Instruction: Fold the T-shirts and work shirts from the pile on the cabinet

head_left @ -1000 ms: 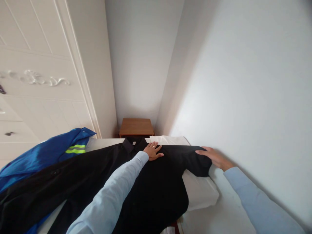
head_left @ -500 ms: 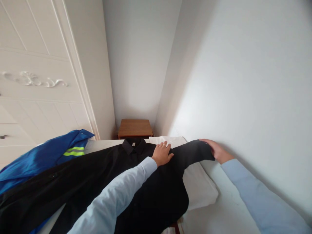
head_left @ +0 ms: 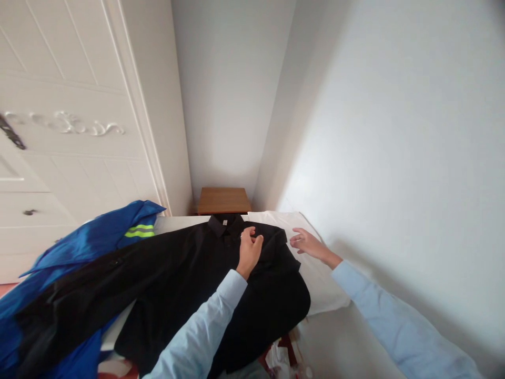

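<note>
Two hands are over the bed: the left, fingers bent, thumb apart, above the black shirt; the right, fingers loosely spread, just beside its folded-in sleeve. The shirt lies partly over a blue jacket and white cloth. Beyond stands a brown table.

Single view, worn on the person's head: looks out from head height, forward and tilted down. Black shirt close below, across the low part of the frame. Room corner ahead, wooden stand farther off at its foot. White wardrobe fills frame left; pale wall, frame right.
</note>
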A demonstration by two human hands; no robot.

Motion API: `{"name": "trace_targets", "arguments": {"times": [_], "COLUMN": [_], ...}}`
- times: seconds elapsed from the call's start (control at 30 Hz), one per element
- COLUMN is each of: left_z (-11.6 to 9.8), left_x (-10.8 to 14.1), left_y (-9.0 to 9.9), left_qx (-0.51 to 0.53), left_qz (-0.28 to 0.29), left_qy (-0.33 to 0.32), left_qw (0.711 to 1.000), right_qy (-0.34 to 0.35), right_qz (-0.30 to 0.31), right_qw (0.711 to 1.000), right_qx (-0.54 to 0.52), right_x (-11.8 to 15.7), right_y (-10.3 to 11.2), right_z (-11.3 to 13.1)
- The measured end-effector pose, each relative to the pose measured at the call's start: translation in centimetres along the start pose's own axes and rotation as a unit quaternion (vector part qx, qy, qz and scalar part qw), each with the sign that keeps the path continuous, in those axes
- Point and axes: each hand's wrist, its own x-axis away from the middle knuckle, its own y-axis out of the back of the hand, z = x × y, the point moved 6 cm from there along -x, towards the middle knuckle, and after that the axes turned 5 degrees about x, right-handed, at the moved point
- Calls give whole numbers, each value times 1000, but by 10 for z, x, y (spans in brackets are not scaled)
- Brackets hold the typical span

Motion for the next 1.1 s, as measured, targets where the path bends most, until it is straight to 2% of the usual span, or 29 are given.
{"name": "trace_targets", "arguments": {"times": [0.07,0.13,0.17,0.2,0.23,0.3,0.37,0.47,0.53,0.6,0.67,0.73,0.8,0.87,0.9,1.0,1.1], "left_z": [-7,-3,1,5,9,17,25,34,35,28,14,0,-1,12,20,42,49], "left_x": [13,25,28,29,28,18,3,-17,-21,-17,-7,6,19,26,27,25,23], "left_y": [-15,-28,-31,-31,-28,-18,-3,19,31,38,34,18,-3,-18,-22,-25,-23], "left_qx": [-133,-267,-318,-346,-340,-258,-170,-148,-157,-186,-245,-311,-356,-394,-411,-444,-439], "left_qz": [96,170,183,182,171,133,86,33,-4,-36,-41,14,112,195,217,231,232], "left_qy": [-73,-93,-90,-82,-68,-27,18,63,74,43,-46,-157,-219,-211,-192,-156,-166], "left_qw": [984,944,926,917,922,957,982,986,985,981,968,937,901,873,864,852,852], "right_qy": [55,90,98,102,102,91,69,58,78,106,143,192,229,231,224,206,196], "right_qz": [-49,-86,-91,-90,-86,-90,-119,-157,-144,-118,-104,-97,-84,-56,-41,-20,-56], "right_qw": [987,963,957,954,953,950,947,943,946,951,951,947,945,949,951,956,961], "right_qx": [143,238,259,268,272,284,292,289,279,266,254,237,217,209,210,209,186], "right_x": [-12,-24,-31,-37,-43,-54,-62,-68,-65,-55,-37,-13,15,41,53,81,94], "right_y": [-11,-21,-24,-27,-29,-29,-26,-28,-38,-51,-61,-68,-74,-81,-84,-88,-81], "right_z": [0,4,7,8,10,13,15,20,24,23,18,8,-8,-28,-38,-60,-66]}}
